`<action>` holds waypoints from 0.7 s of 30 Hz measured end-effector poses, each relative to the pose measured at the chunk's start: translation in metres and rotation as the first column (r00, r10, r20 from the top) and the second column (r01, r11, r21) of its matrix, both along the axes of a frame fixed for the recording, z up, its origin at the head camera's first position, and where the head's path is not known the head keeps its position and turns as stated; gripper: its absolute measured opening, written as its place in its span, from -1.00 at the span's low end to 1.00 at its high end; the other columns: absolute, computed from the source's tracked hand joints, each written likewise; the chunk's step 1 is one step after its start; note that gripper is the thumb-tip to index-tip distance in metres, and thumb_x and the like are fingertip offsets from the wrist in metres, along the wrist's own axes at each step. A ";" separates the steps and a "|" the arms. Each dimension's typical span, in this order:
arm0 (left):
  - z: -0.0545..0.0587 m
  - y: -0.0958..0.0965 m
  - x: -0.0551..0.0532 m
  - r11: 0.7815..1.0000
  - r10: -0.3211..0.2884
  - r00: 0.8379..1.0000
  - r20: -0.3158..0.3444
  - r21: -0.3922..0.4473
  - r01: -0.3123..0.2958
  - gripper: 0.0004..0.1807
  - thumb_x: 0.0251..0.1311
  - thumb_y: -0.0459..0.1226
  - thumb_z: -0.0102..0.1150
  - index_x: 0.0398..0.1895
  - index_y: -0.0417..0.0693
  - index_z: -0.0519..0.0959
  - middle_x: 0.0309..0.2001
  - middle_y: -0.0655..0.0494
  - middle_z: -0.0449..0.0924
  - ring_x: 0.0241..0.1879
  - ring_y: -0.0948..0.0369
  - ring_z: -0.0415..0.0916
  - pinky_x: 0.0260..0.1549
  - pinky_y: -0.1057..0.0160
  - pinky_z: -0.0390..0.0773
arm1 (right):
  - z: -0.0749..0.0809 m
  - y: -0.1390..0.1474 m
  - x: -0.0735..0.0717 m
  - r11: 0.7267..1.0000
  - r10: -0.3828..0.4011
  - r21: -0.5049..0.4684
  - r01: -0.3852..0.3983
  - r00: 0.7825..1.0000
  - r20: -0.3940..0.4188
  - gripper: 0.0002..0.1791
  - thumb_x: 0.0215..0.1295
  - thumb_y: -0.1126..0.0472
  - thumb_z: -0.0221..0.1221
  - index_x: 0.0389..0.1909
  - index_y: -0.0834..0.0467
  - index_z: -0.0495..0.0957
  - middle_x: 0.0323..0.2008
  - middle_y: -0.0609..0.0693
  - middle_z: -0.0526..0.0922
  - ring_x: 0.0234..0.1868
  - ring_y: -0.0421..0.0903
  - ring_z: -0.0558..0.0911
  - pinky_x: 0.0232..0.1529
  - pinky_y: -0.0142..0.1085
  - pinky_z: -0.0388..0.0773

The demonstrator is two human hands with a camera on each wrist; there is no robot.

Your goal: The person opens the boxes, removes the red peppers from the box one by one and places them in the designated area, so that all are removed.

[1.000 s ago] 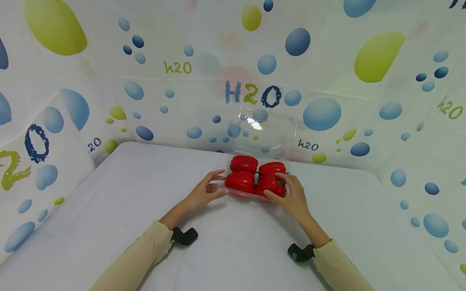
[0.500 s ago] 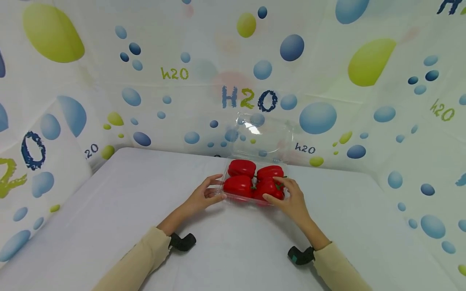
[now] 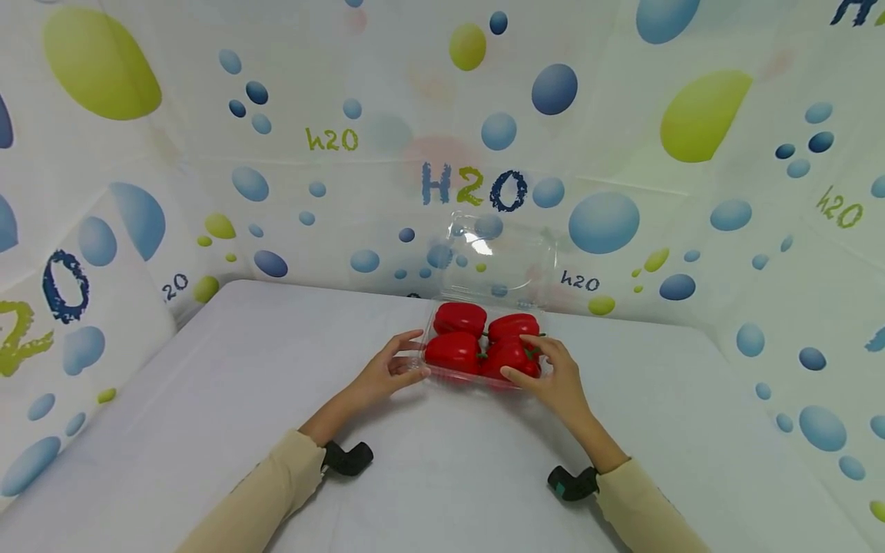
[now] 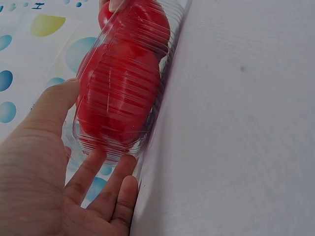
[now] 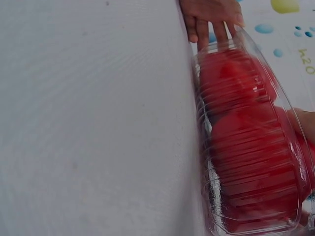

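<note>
While I watch from far away, the bench [image 3: 276,353] holds a clear plastic box [image 3: 456,376], long side left to right, between my hands. The left hand [image 3: 387,374], loosely spread, touches one end; the right hand [image 3: 558,380] pinches its front-right red bell pepper [image 3: 508,356].

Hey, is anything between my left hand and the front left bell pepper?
Yes: the clear plastic container's left end wall. The left hand is outside it; the front left red bell pepper lies inside. The raised lid stands behind, not between them.
</note>
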State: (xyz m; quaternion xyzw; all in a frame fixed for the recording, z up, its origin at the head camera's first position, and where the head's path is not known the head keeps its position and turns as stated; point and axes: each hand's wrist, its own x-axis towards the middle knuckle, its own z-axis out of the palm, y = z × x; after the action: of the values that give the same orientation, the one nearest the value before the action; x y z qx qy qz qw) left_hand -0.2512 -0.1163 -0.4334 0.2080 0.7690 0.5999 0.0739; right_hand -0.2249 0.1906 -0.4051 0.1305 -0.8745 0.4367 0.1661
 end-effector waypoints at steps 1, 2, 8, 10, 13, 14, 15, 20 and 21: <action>0.000 0.000 0.000 1.000 0.000 1.000 0.001 -0.001 0.000 -0.22 0.25 -0.24 0.27 0.48 0.09 0.12 0.33 -0.15 0.29 0.22 -0.09 0.42 0.16 0.07 0.49 | 0.000 0.000 0.000 1.000 0.000 -0.001 0.000 1.000 0.003 -0.34 0.03 0.15 0.45 0.20 0.11 0.49 0.19 0.18 0.46 0.12 0.09 0.46 0.09 0.13 0.50; 0.000 0.000 0.000 1.000 0.001 1.000 0.001 -0.002 -0.001 -0.22 0.25 -0.24 0.27 0.48 0.09 0.12 0.33 -0.16 0.29 0.23 -0.09 0.42 0.17 0.06 0.49 | 0.000 0.000 0.000 1.000 0.000 -0.002 0.000 1.000 0.005 -0.34 0.03 0.15 0.45 0.20 0.11 0.49 0.19 0.18 0.46 0.12 0.10 0.46 0.09 0.13 0.49; 0.000 0.000 0.000 1.000 0.003 1.000 0.005 -0.005 -0.003 -0.21 0.25 -0.22 0.27 0.49 0.10 0.11 0.34 -0.15 0.29 0.23 -0.10 0.41 0.17 0.05 0.49 | 0.001 0.001 -0.001 1.000 0.006 -0.010 -0.006 1.000 0.017 -0.34 0.04 0.15 0.45 0.21 0.11 0.48 0.19 0.19 0.46 0.16 0.10 0.43 0.10 0.12 0.48; 0.000 0.000 0.000 1.000 0.001 1.000 0.005 -0.006 -0.001 -0.21 0.26 -0.23 0.27 0.49 0.10 0.10 0.34 -0.15 0.28 0.24 -0.10 0.40 0.17 0.05 0.49 | 0.001 0.001 -0.001 1.000 0.008 -0.015 -0.007 1.000 0.023 -0.34 0.04 0.15 0.44 0.22 0.11 0.48 0.19 0.19 0.45 0.17 0.10 0.43 0.09 0.13 0.48; 0.000 0.000 0.000 1.000 0.000 1.000 0.008 -0.002 0.000 -0.21 0.26 -0.23 0.27 0.49 0.09 0.10 0.34 -0.15 0.28 0.23 -0.10 0.40 0.17 0.06 0.49 | 0.001 0.002 -0.001 1.000 0.009 -0.022 -0.009 1.000 0.028 -0.34 0.05 0.15 0.44 0.22 0.11 0.48 0.19 0.19 0.46 0.16 0.11 0.43 0.09 0.13 0.48; 0.000 0.000 0.000 1.000 0.000 1.000 0.007 0.000 0.000 -0.21 0.26 -0.23 0.26 0.49 0.09 0.10 0.34 -0.16 0.28 0.23 -0.10 0.41 0.17 0.06 0.49 | 0.001 0.002 -0.002 1.000 0.008 -0.022 -0.007 1.000 0.030 -0.34 0.05 0.15 0.44 0.22 0.11 0.48 0.18 0.19 0.46 0.16 0.10 0.44 0.09 0.13 0.48; 0.000 0.000 0.000 1.000 0.000 1.000 0.008 0.002 0.000 -0.21 0.26 -0.24 0.26 0.49 0.08 0.10 0.34 -0.16 0.28 0.23 -0.11 0.41 0.17 0.05 0.49 | 0.001 0.002 -0.002 1.000 0.006 -0.021 -0.005 1.000 0.030 -0.34 0.05 0.15 0.44 0.22 0.11 0.48 0.18 0.19 0.46 0.14 0.10 0.44 0.08 0.12 0.48; 0.000 0.000 0.000 1.000 -0.002 1.000 0.006 0.005 0.002 -0.22 0.27 -0.24 0.26 0.49 0.07 0.10 0.35 -0.16 0.28 0.24 -0.11 0.40 0.18 0.04 0.48 | 0.003 0.002 -0.002 1.000 -0.007 -0.018 0.007 1.000 0.028 -0.35 0.05 0.13 0.44 0.21 0.11 0.49 0.15 0.18 0.48 0.10 0.09 0.48 0.05 0.06 0.49; 0.005 0.001 0.003 1.000 -0.003 1.000 0.010 0.003 0.003 -0.22 0.27 -0.26 0.25 0.49 0.04 0.09 0.35 -0.18 0.28 0.24 -0.13 0.39 0.19 0.03 0.47 | 0.003 0.002 -0.002 1.000 -0.009 -0.018 0.010 1.000 0.028 -0.35 0.05 0.13 0.44 0.21 0.11 0.49 0.15 0.18 0.48 0.10 0.08 0.48 0.04 0.05 0.49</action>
State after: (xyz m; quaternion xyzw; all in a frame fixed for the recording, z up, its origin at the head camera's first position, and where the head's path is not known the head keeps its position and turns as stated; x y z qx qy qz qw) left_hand -0.2483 -0.1154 -0.4284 0.2060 0.7674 0.6021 0.0784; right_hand -0.2266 0.1929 -0.4021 0.1187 -0.8732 0.4458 0.1570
